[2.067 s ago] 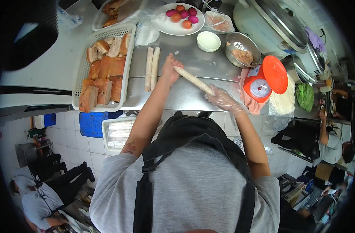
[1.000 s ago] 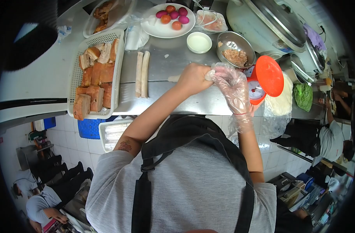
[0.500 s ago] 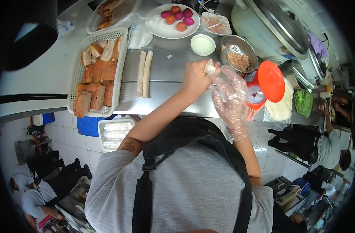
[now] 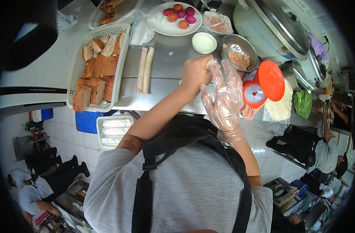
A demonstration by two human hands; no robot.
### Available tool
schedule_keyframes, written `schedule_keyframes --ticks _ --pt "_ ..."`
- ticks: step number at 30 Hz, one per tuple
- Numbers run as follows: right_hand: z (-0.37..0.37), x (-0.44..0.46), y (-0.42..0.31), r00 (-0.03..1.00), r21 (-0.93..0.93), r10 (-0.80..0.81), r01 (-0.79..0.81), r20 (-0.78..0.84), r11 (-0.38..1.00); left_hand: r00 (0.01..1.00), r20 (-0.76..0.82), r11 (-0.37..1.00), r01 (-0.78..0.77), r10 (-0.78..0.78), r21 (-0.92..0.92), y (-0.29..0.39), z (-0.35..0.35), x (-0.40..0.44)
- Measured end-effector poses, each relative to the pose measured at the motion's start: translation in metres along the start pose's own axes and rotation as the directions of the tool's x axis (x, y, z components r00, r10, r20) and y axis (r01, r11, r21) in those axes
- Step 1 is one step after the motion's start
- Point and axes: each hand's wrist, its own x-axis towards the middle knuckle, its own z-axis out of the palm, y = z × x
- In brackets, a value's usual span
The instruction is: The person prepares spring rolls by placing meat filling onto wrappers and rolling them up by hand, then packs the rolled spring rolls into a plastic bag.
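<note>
My bare left hand (image 4: 197,73) is closed in a fist over the counter. A whitish end, like that of a thin wrapped roll (image 4: 211,63), sticks out at its thumb side; the rest is hidden in the fist. My right hand (image 4: 224,99), in a clear plastic glove, has its fingers stretched and apart, with one fingertip at or touching that end. Two pale thin rolls (image 4: 145,70) lie side by side to the left. Just beyond the hands stand a metal bowl of minced filling (image 4: 239,56) and a small white bowl (image 4: 204,43) of pale contents.
A red scale (image 4: 255,93) stands right of my gloved hand, before pale stacked sheets (image 4: 279,103) and bagged greens (image 4: 302,104). Left is a white basket (image 4: 73,73) of roasted meat slabs; behind, a plate (image 4: 158,25) of colored eggs. Below sits a tray of rolls (image 4: 115,131). Other people work nearby.
My right hand has shifted slightly left and toward me, its fingers straighter and more spread. My left hand stays closed beside it. The whole view has shifted slightly.
</note>
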Motion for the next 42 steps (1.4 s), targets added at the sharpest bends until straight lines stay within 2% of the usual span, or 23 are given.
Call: schedule_keyframes --ticks 2,6,7,9,12,15,17,23,26,29,31,32,34,37,40,42 --pt "-0.009 0.005 0.001 0.999 0.002 -0.015 0.015 0.038 1.0 0.999 0.035 0.999 -0.033 0.033 0.01 -0.002 0.0 -0.002" --pt "-0.028 0.012 0.009 0.97 0.028 -0.021 0.014 0.243 1.0 0.989 0.126 0.996 -0.083 0.08 0.017 0.004 0.001 -0.004" --pt "-0.029 0.012 0.009 0.97 0.032 -0.031 0.024 0.242 0.999 0.984 0.154 0.996 -0.093 0.091 0.006 0.007 0.0 -0.005" --pt "-0.03 0.015 0.009 0.97 0.04 -0.058 0.05 0.237 0.998 0.993 0.092 0.995 -0.063 0.07 -0.072 0.014 0.003 -0.004" --pt "-0.043 0.017 0.018 0.988 0.242 -0.058 0.023 0.142 0.97 0.998 0.068 0.99 0.027 -0.018 -0.135 0.035 -0.001 0.0" --pt "-0.045 0.012 0.022 0.982 0.434 0.154 -0.187 0.11 0.881 0.989 0.087 0.973 0.132 -0.118 -0.187 0.042 -0.007 0.005" --pt "-0.038 0.006 0.025 0.975 0.43 0.151 -0.207 0.162 0.879 0.984 0.112 0.962 0.16 -0.138 -0.223 0.041 -0.008 0.005" --pt "-0.034 0.008 0.029 0.986 0.263 -0.063 0.02 0.154 0.964 0.986 0.131 0.959 0.132 -0.101 -0.251 0.04 -0.012 0.003" --pt "-0.042 0.018 0.027 0.969 0.101 -0.133 0.114 0.209 0.988 0.988 0.138 0.974 0.095 -0.067 -0.207 0.03 -0.011 0.002" --pt "-0.04 0.026 0.027 0.949 0.09 -0.189 0.171 0.254 0.981 0.987 0.16 0.984 0.06 -0.032 -0.168 0.02 -0.009 -0.002" --pt "-0.043 0.038 0.036 0.929 0.17 -0.25 0.209 0.274 0.963 0.973 0.224 0.986 0.087 -0.054 -0.14 0.02 -0.015 -0.003" --pt "-0.044 0.041 0.04 0.917 0.212 -0.283 0.228 0.283 0.95 0.97 0.234 0.975 0.111 -0.064 -0.193 0.022 -0.014 -0.004" --pt "-0.037 0.039 0.042 0.968 0.418 -0.089 -0.017 0.235 0.908 0.965 0.248 0.943 0.159 -0.085 -0.293 0.024 -0.015 -0.004" --pt "-0.037 0.046 0.035 0.978 0.477 -0.05 -0.054 0.201 0.877 0.902 0.391 0.933 0.283 -0.181 -0.222 0.017 -0.023 0.0" --pt "-0.032 0.051 0.042 0.958 0.52 -0.181 0.042 0.22 0.853 0.913 0.401 0.949 0.192 -0.08 -0.248 0.022 -0.024 0.0" --pt "-0.038 0.058 0.045 0.935 0.482 -0.22 0.063 0.277 0.874 0.902 0.43 0.958 0.163 -0.047 -0.237 0.026 -0.026 0.001"
